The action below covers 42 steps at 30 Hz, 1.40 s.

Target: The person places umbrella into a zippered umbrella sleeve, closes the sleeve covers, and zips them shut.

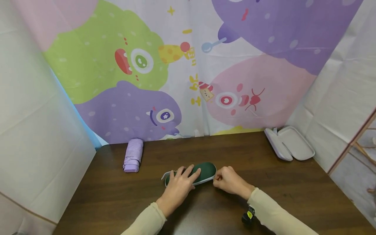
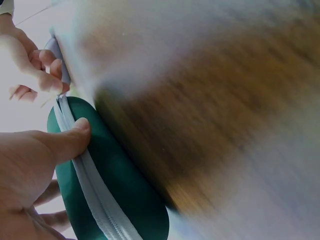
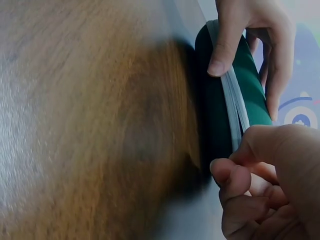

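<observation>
A dark green zippered glasses case (image 1: 207,170) lies on the wooden table in front of me. My left hand (image 1: 178,187) grips it, with fingers spread over the top and the thumb pressed on the near side by the pale grey zipper (image 2: 95,192). At the case's right end, my right hand (image 1: 230,180) pinches the zipper pull between thumb and curled forefinger; the pull itself is hidden by the fingertips. In the right wrist view the two zipper bands stand slightly apart just ahead of those fingertips. A pale strap (image 1: 165,175) sticks out at the left end.
A folded lilac umbrella (image 1: 133,156) lies at the back left of the table (image 1: 111,192). An open pale lilac case (image 1: 296,143) sits at the back right. Behind the table hangs a cartoon-printed curtain (image 1: 194,117), with white fabric walls on both sides.
</observation>
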Each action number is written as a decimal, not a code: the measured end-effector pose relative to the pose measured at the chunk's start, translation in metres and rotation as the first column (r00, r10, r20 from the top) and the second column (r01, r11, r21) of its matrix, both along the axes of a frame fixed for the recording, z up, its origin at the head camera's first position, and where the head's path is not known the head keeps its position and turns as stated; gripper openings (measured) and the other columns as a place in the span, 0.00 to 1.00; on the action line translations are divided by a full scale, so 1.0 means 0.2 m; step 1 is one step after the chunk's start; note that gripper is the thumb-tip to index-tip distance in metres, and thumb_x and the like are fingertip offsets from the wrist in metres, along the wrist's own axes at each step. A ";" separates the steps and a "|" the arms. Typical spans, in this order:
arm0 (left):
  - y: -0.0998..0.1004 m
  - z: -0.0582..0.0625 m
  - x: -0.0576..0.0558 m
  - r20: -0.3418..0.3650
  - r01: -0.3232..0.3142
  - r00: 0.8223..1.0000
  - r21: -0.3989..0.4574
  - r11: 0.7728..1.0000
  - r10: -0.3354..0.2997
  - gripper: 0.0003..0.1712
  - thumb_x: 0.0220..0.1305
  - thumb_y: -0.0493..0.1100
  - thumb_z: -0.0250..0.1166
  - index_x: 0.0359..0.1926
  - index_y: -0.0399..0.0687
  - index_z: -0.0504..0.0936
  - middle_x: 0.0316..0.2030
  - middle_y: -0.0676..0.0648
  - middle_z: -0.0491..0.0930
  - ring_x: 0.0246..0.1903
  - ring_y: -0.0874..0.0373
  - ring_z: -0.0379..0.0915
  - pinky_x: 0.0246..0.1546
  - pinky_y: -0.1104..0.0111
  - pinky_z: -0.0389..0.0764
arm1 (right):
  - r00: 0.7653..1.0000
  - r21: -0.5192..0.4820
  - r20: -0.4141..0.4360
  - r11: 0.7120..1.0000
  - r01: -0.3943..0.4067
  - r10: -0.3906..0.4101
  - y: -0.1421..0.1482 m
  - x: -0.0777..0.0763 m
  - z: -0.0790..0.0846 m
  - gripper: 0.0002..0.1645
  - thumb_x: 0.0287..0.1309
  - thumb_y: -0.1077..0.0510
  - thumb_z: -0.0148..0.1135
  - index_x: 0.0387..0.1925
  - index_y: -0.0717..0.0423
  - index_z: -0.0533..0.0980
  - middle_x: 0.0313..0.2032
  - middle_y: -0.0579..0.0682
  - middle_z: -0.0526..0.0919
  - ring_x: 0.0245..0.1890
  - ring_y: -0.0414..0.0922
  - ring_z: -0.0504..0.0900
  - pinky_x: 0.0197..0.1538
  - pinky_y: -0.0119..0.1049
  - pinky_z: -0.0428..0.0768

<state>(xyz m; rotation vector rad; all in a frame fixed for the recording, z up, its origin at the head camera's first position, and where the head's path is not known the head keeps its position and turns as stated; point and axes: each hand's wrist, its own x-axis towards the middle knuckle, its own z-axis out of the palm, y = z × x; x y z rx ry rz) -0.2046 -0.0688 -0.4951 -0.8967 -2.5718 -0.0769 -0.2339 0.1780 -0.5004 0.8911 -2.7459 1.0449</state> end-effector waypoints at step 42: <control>0.01 0.00 0.00 0.034 -0.007 0.999 0.029 1.000 0.006 0.39 0.57 0.51 0.76 0.70 0.58 0.76 0.66 0.42 0.77 0.56 0.40 0.79 0.45 0.37 0.83 | 0.995 -0.045 0.087 0.998 -0.042 0.046 -0.11 0.04 -0.03 0.15 0.54 0.69 0.65 0.19 0.49 0.82 0.15 0.34 0.74 0.14 0.27 0.67 0.22 0.24 0.70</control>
